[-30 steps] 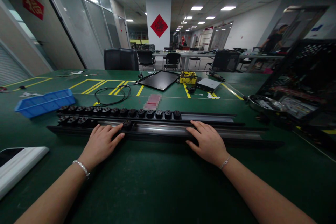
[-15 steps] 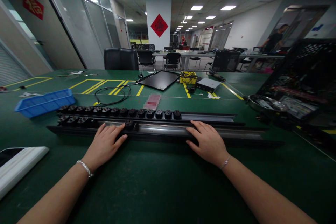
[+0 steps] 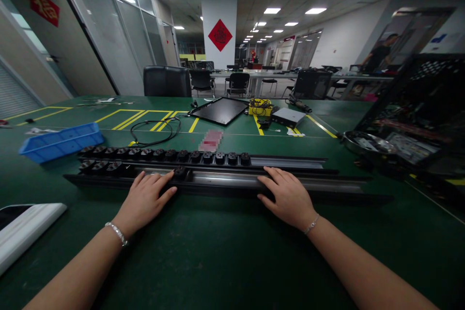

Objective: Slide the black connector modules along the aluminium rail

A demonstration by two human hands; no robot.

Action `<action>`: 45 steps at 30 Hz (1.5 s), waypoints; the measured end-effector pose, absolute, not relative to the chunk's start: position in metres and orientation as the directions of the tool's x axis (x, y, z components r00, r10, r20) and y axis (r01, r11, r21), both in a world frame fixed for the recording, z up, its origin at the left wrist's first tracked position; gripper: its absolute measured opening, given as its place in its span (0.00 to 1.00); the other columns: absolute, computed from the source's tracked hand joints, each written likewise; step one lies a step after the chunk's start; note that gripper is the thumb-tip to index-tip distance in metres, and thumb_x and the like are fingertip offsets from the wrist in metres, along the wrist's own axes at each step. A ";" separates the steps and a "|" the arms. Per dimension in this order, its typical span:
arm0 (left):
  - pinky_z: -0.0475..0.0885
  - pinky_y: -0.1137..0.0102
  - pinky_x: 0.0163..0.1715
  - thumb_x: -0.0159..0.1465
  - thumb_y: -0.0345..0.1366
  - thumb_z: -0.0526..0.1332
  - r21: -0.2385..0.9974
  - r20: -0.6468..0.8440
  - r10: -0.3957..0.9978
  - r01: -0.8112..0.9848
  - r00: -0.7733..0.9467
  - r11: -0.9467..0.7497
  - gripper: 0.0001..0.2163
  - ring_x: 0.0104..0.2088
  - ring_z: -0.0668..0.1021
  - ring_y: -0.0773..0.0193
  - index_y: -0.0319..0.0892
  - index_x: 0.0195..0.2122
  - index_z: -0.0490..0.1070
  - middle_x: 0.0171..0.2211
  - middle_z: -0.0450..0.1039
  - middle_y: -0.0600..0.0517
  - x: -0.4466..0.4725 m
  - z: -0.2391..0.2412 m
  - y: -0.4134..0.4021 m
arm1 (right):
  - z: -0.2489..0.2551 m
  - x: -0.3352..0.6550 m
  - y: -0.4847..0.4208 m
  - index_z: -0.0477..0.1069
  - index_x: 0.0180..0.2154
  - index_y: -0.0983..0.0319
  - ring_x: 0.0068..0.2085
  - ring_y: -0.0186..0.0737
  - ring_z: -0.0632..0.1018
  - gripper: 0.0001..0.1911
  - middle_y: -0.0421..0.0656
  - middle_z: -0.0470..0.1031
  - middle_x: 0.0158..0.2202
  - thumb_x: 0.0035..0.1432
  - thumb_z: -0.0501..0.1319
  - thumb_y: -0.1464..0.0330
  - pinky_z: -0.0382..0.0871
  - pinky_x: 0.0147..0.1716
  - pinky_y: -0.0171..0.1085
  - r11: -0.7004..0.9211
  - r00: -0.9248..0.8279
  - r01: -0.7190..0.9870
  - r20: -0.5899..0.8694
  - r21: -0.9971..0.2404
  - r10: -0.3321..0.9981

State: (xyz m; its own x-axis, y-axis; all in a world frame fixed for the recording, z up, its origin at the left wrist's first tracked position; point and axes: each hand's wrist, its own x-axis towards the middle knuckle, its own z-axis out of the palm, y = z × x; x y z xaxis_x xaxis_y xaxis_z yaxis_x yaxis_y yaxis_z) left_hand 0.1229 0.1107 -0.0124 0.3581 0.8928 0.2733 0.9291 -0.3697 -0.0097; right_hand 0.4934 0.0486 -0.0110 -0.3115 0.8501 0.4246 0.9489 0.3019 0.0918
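Note:
A long black rail (image 3: 225,180) with a shiny metal channel lies crosswise in front of me. My left hand (image 3: 147,198) rests over it with fingers spread, the index fingertip against a single black socket module (image 3: 179,172) in the channel. Farther right, my right hand (image 3: 286,198) lies across the same rail, fingers stretched out and thumb apart at its near side. Several socket modules (image 3: 100,167) sit at this rail's left end. Just behind, a second black rail (image 3: 290,162) carries a row of socket modules (image 3: 196,156) over its left and middle length.
A blue bin (image 3: 61,143) stands left, with a white object (image 3: 32,227) nearer me. Behind the rails lie a black cable (image 3: 156,133), a flat black panel (image 3: 220,110), a yellow box (image 3: 259,106) and a grey metal box (image 3: 288,117). An opened black case (image 3: 417,101) stands right.

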 end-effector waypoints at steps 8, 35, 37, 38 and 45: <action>0.53 0.53 0.58 0.64 0.53 0.45 -0.023 0.272 0.897 0.934 0.348 -0.356 0.26 0.50 0.72 0.54 0.45 0.57 0.63 0.46 0.73 0.46 0.125 -0.012 0.110 | -0.011 0.493 0.049 0.70 0.50 0.60 0.56 0.51 0.66 0.22 0.51 0.66 0.56 0.56 0.56 0.58 0.59 0.53 0.48 0.303 -0.309 0.949 0.435 0.084 0.846; 0.53 0.52 0.58 0.64 0.52 0.44 -0.048 0.239 0.918 0.948 0.317 -0.315 0.25 0.48 0.73 0.53 0.47 0.58 0.63 0.44 0.73 0.46 0.131 -0.007 0.106 | -0.010 0.493 0.048 0.70 0.50 0.60 0.56 0.50 0.66 0.22 0.51 0.66 0.57 0.57 0.56 0.58 0.59 0.53 0.48 0.300 -0.307 0.950 0.429 0.087 0.849; 0.53 0.50 0.58 0.64 0.51 0.44 -0.053 0.253 0.914 0.948 0.318 -0.315 0.25 0.48 0.73 0.52 0.47 0.58 0.63 0.44 0.73 0.46 0.132 -0.008 0.105 | -0.010 0.493 0.048 0.70 0.50 0.60 0.56 0.51 0.66 0.22 0.51 0.66 0.57 0.57 0.55 0.57 0.58 0.54 0.48 0.297 -0.304 0.951 0.424 0.085 0.853; 0.52 0.50 0.58 0.64 0.51 0.45 -0.051 0.262 0.911 0.947 0.319 -0.317 0.25 0.49 0.73 0.52 0.46 0.58 0.62 0.44 0.73 0.46 0.132 -0.010 0.105 | -0.011 0.493 0.048 0.70 0.50 0.60 0.56 0.51 0.66 0.22 0.51 0.65 0.57 0.57 0.55 0.57 0.58 0.54 0.48 0.296 -0.303 0.952 0.421 0.084 0.855; 0.47 0.44 0.59 0.64 0.50 0.48 0.015 0.350 0.868 0.925 0.352 -0.380 0.24 0.59 0.63 0.48 0.41 0.55 0.63 0.53 0.68 0.42 0.132 -0.019 0.103 | -0.011 0.493 0.048 0.70 0.50 0.60 0.56 0.50 0.65 0.22 0.51 0.66 0.57 0.57 0.55 0.57 0.59 0.54 0.48 0.301 -0.305 0.950 0.422 0.079 0.854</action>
State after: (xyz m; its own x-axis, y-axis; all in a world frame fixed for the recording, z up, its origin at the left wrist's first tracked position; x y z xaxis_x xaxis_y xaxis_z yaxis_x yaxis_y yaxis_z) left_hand 0.1320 0.1033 -0.0192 0.3516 0.8683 0.3501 0.9247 -0.3804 0.0149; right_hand 0.4931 0.0483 -0.0106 -0.3050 0.8535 0.4225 0.9505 0.3007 0.0788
